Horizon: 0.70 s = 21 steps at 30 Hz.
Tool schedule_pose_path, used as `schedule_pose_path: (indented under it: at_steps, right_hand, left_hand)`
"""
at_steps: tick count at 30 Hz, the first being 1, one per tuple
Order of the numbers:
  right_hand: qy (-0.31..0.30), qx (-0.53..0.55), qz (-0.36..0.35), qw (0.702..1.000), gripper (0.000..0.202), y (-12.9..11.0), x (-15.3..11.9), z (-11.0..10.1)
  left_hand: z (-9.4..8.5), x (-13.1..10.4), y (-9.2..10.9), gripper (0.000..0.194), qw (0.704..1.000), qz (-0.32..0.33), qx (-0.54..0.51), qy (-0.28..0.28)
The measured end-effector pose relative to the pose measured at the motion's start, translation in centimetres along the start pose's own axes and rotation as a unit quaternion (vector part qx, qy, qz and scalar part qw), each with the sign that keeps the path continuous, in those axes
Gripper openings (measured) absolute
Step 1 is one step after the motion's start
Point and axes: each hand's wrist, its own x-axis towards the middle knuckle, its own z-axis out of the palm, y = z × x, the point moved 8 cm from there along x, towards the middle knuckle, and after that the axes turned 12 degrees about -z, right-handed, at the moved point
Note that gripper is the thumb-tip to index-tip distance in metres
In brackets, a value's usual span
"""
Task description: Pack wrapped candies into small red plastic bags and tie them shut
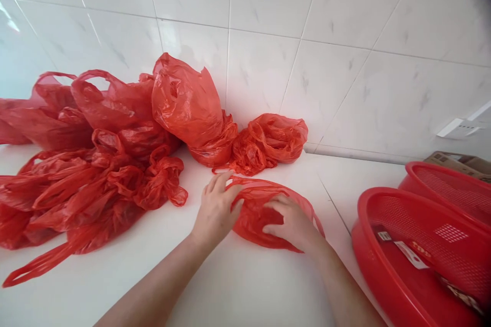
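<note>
There are two hands point(217, 209), two baskets point(364, 255), many bags point(184, 102) (overlapping).

From where I stood, the left hand point(218, 207) hid part of the red bag point(253, 209), the right hand point(290, 222) another. The bag heap point(103, 194) ran out of view leftward, the front basket point(363, 245) rightward; print on its packets point(410, 255) looked too small to read.

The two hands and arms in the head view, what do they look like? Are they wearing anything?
The left hand and right hand are bare: no gloves, rings or watch show. The left forearm and right forearm have no sleeves in view, and both look wider towards the elbow. I see no cables or markings.
</note>
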Motion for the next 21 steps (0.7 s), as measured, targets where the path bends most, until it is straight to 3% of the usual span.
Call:
schedule_pose_path:
  at_steps: [2, 4, 7, 10, 13, 17, 19, 21]
  right_hand:
    - [-0.047, -0.020, -0.007, 0.999, 0.043, 0.4, -0.1, 0.9]
    - [-0.056, -0.039, -0.010, 0.998, 0.045, 0.9, -0.1, 1.2]
    - [-0.021, -0.079, -0.024, 0.996, 0.049, 0.6, 0.1, 0.8]
    - [0.042, -0.118, -0.065, 0.990, 0.040, -2.6, -0.2, -0.7]
    - [0.090, -0.142, -0.133, 0.977, 0.031, -8.0, -2.3, -2.8]
    - [0.084, -0.186, -0.183, 0.962, 0.031, -13.8, -7.0, -5.8]
    - [0.114, -0.209, -0.156, 0.959, 0.031, -14.2, -9.4, -8.9]
    - [0.167, -0.216, -0.060, 0.960, 0.028, -11.7, -11.6, -13.3]
  left_hand:
    - [1.3, 0.5, -2.5, 0.026, 0.993, -0.081, -0.066, -0.058]
    - [2.9, 0.5, -4.7, 0.028, 0.971, -0.163, -0.130, -0.118]
    - [4.0, 0.4, -6.5, 0.036, 0.952, -0.230, -0.160, -0.122]
    - [4.1, 0.4, -6.2, 0.043, 0.961, -0.201, -0.163, -0.094]
    - [4.2, 0.4, -5.1, 0.046, 0.969, -0.149, -0.172, -0.095]
    - [4.2, 0.5, -4.8, 0.051, 0.974, -0.132, -0.158, -0.098]
    - [4.1, 0.5, -5.1, 0.051, 0.973, -0.144, -0.150, -0.095]
    - [4.0, 0.6, -5.3, 0.050, 0.974, -0.150, -0.145, -0.093]
